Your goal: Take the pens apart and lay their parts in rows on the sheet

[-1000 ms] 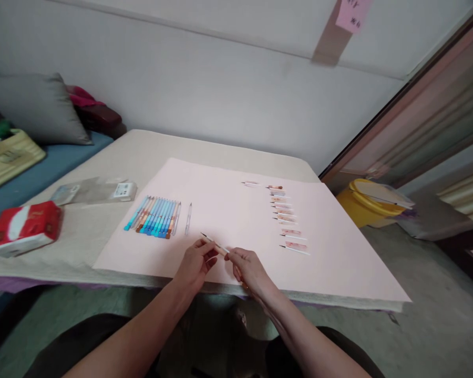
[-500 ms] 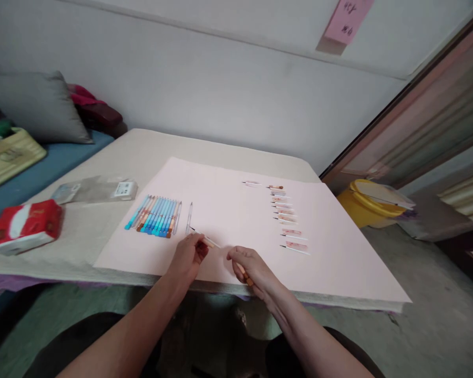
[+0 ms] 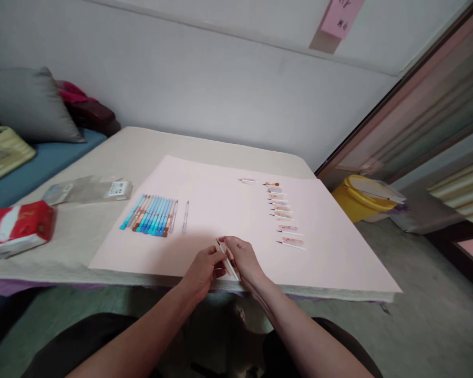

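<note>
Left hand [image 3: 205,269]: pinching a white, dark-tipped refill [image 3: 234,273] between thumb and fingers at the near edge, with a beige piece showing alongside and partly hidden.
Right hand [image 3: 243,258]: curling close beside the left one, holding a brown piece [image 3: 231,255], its exact shape being covered by the fingers.
Refill in hand: slanting above the near edge of the sheet [image 3: 216,202], its dark tip pointing to the far side.
Pen row [image 3: 154,216]: lying side by side at left, showing blue, brown and clear bodies.
Clear pen [image 3: 185,217]: lying alone just to the right of the row.
Loose parts [image 3: 292,241]: forming a column at right, patterned pieces and slim white refills lying next to each other; a brown part is sitting at the far end.
Clear piece [image 3: 249,180]: lying at the far side, left of that column.
Desk [image 3: 112,160]: carrying the sheet, plus a red packet [image 3: 18,228] and clear wrappers [image 3: 89,189] at left.
Progress, as judged: whole-looking pens at left seem to be counting as done; loose parts at right, and those in hand, seem to be remaining.
</note>
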Motion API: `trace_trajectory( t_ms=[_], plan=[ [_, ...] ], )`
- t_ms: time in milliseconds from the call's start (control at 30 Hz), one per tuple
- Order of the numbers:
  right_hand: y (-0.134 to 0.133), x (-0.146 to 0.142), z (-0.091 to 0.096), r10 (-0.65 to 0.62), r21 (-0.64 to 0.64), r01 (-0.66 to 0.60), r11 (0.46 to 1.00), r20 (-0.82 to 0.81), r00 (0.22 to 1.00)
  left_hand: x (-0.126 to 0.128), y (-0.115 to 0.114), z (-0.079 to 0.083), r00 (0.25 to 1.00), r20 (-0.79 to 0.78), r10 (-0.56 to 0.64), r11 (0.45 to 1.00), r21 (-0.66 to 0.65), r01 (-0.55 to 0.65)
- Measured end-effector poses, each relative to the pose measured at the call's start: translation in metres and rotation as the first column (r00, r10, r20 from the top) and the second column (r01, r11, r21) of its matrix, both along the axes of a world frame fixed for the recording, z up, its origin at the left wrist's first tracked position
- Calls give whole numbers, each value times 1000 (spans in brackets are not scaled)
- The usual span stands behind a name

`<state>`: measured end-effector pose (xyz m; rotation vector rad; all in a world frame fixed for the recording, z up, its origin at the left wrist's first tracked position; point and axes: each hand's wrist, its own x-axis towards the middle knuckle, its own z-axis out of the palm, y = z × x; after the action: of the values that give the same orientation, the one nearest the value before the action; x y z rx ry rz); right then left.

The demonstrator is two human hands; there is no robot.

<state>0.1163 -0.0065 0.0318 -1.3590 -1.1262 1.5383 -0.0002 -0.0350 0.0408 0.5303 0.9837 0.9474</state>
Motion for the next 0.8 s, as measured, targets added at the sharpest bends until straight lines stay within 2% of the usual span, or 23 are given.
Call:
trace_trajectory(
  t_ms=[133,300,633,800],
  plan=[
    [5,-5,-4,-16,175,-14,984,168,986,-3,2,3,998,-40,49,999,6,-48],
    [5,-12,-7,-97,276,28,961,241,966,-4,5,2,994,-70,88,996,18,-87],
    [3,-15,-20,-7,323,-100,941,313,950,-9,13,-14,973,-146,176,983,75,-167],
    [3,-17,-16,78,320,-177,931,298,951,-12,18,-19,972,-122,202,977,97,-191]
  ],
)
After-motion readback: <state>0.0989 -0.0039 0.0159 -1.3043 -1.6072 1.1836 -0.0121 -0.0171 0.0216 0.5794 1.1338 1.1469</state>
